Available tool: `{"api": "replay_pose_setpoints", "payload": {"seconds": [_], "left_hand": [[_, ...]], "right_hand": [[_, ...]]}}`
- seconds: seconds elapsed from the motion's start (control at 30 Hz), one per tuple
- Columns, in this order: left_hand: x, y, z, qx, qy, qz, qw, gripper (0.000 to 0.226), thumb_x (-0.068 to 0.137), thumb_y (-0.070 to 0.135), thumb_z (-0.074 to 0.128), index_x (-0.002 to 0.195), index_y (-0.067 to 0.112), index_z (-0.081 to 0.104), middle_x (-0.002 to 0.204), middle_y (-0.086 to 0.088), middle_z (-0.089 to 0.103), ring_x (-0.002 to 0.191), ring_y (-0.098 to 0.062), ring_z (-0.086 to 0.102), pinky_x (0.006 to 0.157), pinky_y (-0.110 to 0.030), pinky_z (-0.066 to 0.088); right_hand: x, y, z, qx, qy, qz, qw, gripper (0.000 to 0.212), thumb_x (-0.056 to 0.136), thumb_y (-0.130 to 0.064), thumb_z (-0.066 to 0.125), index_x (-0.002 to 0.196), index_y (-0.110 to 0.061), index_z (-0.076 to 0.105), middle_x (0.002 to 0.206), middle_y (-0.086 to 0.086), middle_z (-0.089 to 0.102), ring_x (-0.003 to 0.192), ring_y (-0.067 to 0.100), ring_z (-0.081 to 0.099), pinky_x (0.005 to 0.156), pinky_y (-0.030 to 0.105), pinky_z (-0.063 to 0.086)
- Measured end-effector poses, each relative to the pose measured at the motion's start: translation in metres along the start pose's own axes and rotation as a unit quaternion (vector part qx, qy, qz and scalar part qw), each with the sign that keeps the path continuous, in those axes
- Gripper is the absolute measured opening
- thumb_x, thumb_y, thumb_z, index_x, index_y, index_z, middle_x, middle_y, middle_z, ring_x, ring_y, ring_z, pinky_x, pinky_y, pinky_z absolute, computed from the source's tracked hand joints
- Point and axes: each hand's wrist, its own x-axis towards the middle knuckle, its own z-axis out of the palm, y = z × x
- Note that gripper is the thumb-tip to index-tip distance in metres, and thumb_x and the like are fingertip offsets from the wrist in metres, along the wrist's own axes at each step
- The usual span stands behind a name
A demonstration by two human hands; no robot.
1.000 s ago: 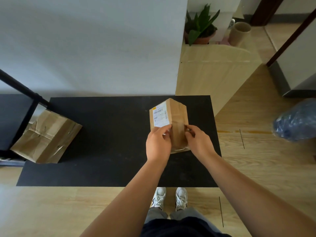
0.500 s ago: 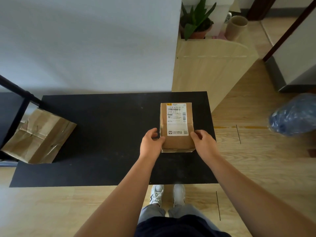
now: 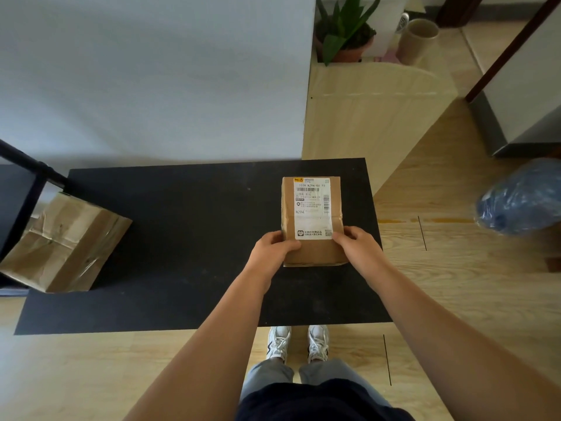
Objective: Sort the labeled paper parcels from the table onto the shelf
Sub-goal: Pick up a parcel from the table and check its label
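Between both hands (image 3: 274, 249), brown parcel (image 3: 312, 221), white-labeled.

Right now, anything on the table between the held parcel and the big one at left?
Nothing: head view shows bare black table between labeled parcel and crumpled parcel.

matt brown paper parcel (image 3: 312, 220), matt black table (image 3: 188, 238), wood floor (image 3: 455, 284).

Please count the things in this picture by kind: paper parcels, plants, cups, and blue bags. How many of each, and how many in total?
Parcels: 2, one held, one at the left
Plants: 1
Cups: 1
Blue bags: 1
Total: 5
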Motion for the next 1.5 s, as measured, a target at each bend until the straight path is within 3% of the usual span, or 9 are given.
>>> {"api": "replay_pose_setpoints", "payload": {"seconds": [0.3, 0.43, 0.6, 0.77, 0.93, 1.13, 1.23, 1.37, 1.5], "left_hand": [[-0.025, 0.032, -0.025, -0.078, 0.052, 0.08, 0.992, 0.07, 0.066, 0.053, 0.08, 0.118, 0.015, 0.053, 0.119, -0.005, 0.066, 0.111, -0.021, 0.064, 0.101, -0.044, 0.051], [-0.049, 0.051, -0.038, -0.078, 0.041, 0.131, 0.987, 0.077, 0.055, 0.054, 0.082, 0.118, 0.018, 0.056, 0.118, -0.005, 0.069, 0.111, -0.022, 0.067, 0.102, -0.045, 0.051], [-0.072, 0.063, -0.05, -0.121, -0.007, 0.209, 0.97, 0.068, 0.064, 0.026, 0.088, 0.123, 0.012, 0.057, 0.123, -0.009, 0.07, 0.115, -0.025, 0.067, 0.103, -0.048, 0.05], [-0.087, 0.073, -0.052, -0.12, -0.014, 0.255, 0.959, 0.056, 0.068, 0.017, 0.082, 0.119, 0.012, 0.06, 0.118, -0.005, 0.074, 0.112, -0.022, 0.07, 0.101, -0.047, 0.052], [-0.097, 0.079, -0.055, -0.11, -0.01, 0.278, 0.954, 0.047, 0.07, 0.015, 0.082, 0.113, 0.012, 0.063, 0.116, -0.006, 0.075, 0.113, -0.023, 0.07, 0.102, -0.046, 0.051], [-0.106, 0.082, -0.052, -0.081, 0.029, 0.267, 0.96, 0.051, 0.07, 0.035, 0.084, 0.113, 0.014, 0.07, 0.108, -0.001, 0.078, 0.106, -0.018, 0.072, 0.103, -0.045, 0.051], [-0.109, 0.082, -0.048, -0.052, 0.052, 0.249, 0.966, 0.036, 0.082, 0.041, 0.075, 0.111, 0.02, 0.074, 0.103, 0.004, 0.079, 0.102, -0.015, 0.074, 0.101, -0.042, 0.052], [-0.112, 0.082, -0.041, -0.031, 0.059, 0.223, 0.972, 0.035, 0.085, 0.045, 0.07, 0.11, 0.021, 0.075, 0.098, 0.007, 0.08, 0.093, -0.01, 0.076, 0.094, -0.036, 0.057], [-0.112, 0.08, -0.036, -0.034, 0.071, 0.208, 0.975, 0.034, 0.085, 0.045, 0.07, 0.108, 0.019, 0.075, 0.096, 0.007, 0.08, 0.091, -0.009, 0.076, 0.089, -0.031, 0.058]], "right_hand": [[-0.022, -0.029, -0.019, 0.126, -0.041, -0.068, 0.989, 0.047, 0.091, -0.026, 0.063, 0.137, -0.02, 0.057, 0.119, -0.006, 0.066, 0.111, 0.013, 0.059, 0.086, 0.03, 0.048], [-0.04, -0.045, -0.035, 0.166, -0.04, -0.122, 0.978, 0.048, 0.084, -0.027, 0.072, 0.13, -0.027, 0.059, 0.116, -0.005, 0.069, 0.112, 0.015, 0.062, 0.098, 0.039, 0.049], [-0.06, -0.056, -0.054, 0.207, -0.058, -0.192, 0.958, 0.046, 0.079, -0.015, 0.076, 0.121, -0.028, 0.063, 0.109, -0.007, 0.075, 0.107, 0.012, 0.068, 0.098, 0.039, 0.051], [-0.075, -0.061, -0.064, 0.241, -0.058, -0.225, 0.943, 0.044, 0.079, -0.002, 0.074, 0.116, -0.024, 0.062, 0.107, -0.004, 0.075, 0.107, 0.016, 0.069, 0.099, 0.045, 0.051], [-0.085, -0.067, -0.07, 0.268, -0.067, -0.237, 0.931, 0.039, 0.078, -0.009, 0.07, 0.115, -0.019, 0.061, 0.111, 0.002, 0.074, 0.11, 0.019, 0.068, 0.103, 0.047, 0.047], [-0.089, -0.069, -0.07, 0.258, -0.054, -0.224, 0.938, 0.039, 0.078, -0.025, 0.071, 0.115, -0.02, 0.062, 0.111, 0.001, 0.075, 0.11, 0.017, 0.068, 0.104, 0.045, 0.045], [-0.09, -0.067, -0.069, 0.249, -0.037, -0.212, 0.944, 0.029, 0.087, -0.027, 0.071, 0.114, -0.019, 0.065, 0.105, -0.002, 0.076, 0.103, 0.015, 0.071, 0.095, 0.036, 0.05], [-0.092, -0.064, -0.067, 0.24, -0.023, -0.187, 0.952, 0.029, 0.089, -0.035, 0.067, 0.112, -0.018, 0.066, 0.1, -0.005, 0.077, 0.096, 0.011, 0.071, 0.081, 0.027, 0.05], [-0.093, -0.062, -0.068, 0.232, -0.024, -0.174, 0.957, 0.03, 0.089, -0.038, 0.067, 0.111, -0.018, 0.066, 0.097, -0.006, 0.078, 0.092, 0.008, 0.071, 0.078, 0.025, 0.048]]}}
